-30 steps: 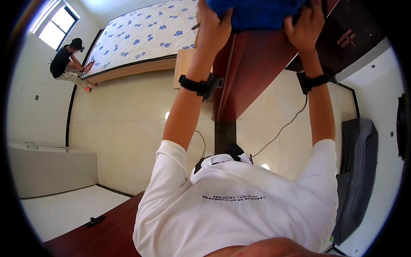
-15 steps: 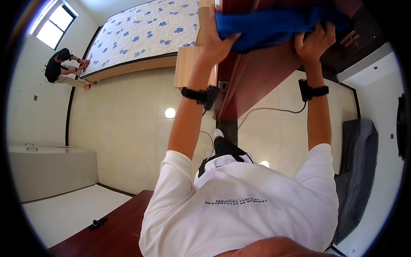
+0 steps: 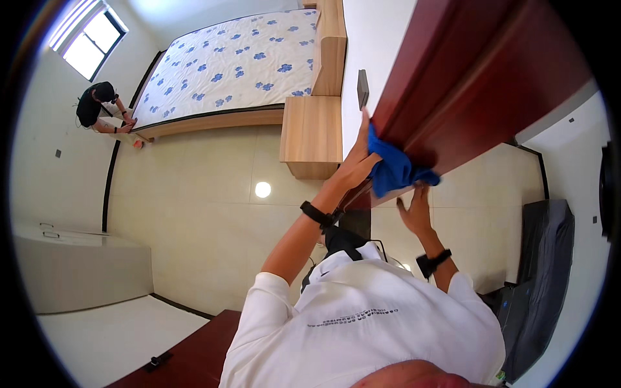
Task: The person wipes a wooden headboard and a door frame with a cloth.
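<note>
One person [image 3: 97,107] is seen bent at a flowered mattress [image 3: 239,71]; past a nightstand [image 3: 312,129], the left hand [image 3: 356,167] is laid, grip unclear, thumb over a blue cloth [image 3: 391,171] bunched against dark red woodwork [image 3: 453,90]; its lower end is met by the right hand [image 3: 417,212], thumb spread.

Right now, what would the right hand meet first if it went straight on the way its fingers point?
Probably the crumpled blue fabric cloth, just ahead; depth is unclear, so the right hand may already touch it.
</note>
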Action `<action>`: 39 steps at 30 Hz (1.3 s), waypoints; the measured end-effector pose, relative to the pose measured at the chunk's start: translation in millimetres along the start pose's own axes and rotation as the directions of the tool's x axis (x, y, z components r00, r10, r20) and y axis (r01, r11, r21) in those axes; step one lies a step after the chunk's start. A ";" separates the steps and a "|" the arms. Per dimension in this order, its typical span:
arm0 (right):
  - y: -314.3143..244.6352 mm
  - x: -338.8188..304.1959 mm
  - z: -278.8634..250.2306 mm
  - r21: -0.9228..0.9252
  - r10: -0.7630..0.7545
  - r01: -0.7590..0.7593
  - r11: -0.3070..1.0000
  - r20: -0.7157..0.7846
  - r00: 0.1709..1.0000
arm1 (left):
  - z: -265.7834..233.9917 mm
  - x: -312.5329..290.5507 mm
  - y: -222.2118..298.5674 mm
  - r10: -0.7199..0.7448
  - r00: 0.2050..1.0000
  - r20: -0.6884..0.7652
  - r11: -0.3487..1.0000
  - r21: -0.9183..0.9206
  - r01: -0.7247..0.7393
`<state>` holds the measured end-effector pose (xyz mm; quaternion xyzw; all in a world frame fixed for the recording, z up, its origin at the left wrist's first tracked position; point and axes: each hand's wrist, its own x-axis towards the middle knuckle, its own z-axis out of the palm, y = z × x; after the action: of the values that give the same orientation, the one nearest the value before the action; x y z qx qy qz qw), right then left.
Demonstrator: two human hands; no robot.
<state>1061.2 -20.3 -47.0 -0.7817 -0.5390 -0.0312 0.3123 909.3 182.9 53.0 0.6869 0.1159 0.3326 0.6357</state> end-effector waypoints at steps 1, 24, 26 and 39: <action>-14.7 5.1 -11.6 0.157 -0.006 -0.026 0.987 0.197 0.980 | -10.1 16.1 25.4 0.101 0.993 0.062 0.990 0.094 -0.107; -234.2 200.3 74.4 0.406 0.161 0.014 0.914 -0.393 0.905 | -171.6 142.2 94.8 0.208 0.809 0.550 0.976 -0.066 -0.206; -245.8 217.8 82.1 0.379 0.197 -0.048 0.924 -0.367 0.909 | -195.9 157.2 91.8 0.130 0.822 0.555 0.991 -0.095 -0.093; -307.6 409.4 183.0 0.020 0.136 -0.159 0.987 -0.633 0.762 | -467.3 228.5 15.7 -0.219 0.861 0.459 0.876 0.481 -0.034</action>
<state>914.1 481.0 103.7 -0.7710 -0.3389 -0.2764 0.4630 794.6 685.4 124.8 0.8766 0.0587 0.0725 0.4720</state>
